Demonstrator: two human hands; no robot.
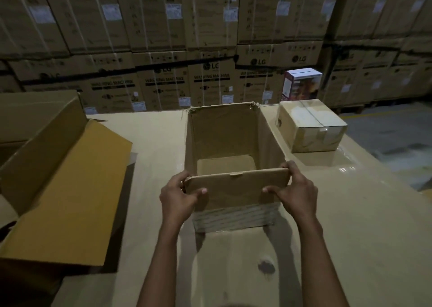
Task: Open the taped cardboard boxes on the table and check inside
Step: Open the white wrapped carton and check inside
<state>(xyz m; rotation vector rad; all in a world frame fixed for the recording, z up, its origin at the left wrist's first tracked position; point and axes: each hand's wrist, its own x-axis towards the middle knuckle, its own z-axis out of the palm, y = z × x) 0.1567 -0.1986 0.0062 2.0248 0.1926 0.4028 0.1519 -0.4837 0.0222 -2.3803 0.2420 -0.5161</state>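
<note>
Both hands, left hand [180, 195] and right hand [293, 190], each had a grip clamped on the near flap [236, 185] of the open box [224, 138] on the bench [152, 143]. It looked empty. I think the taped box [311, 124] at the back right came next.

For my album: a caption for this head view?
Left hand and right hand grip the flap of the open box; a taped box sits beyond.

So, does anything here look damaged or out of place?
The open brown cardboard box, held by the left hand and the right hand, has ragged, torn far corners along its rim. A dark stain marks the cardboard-covered table. Nothing looks spilled.
</note>
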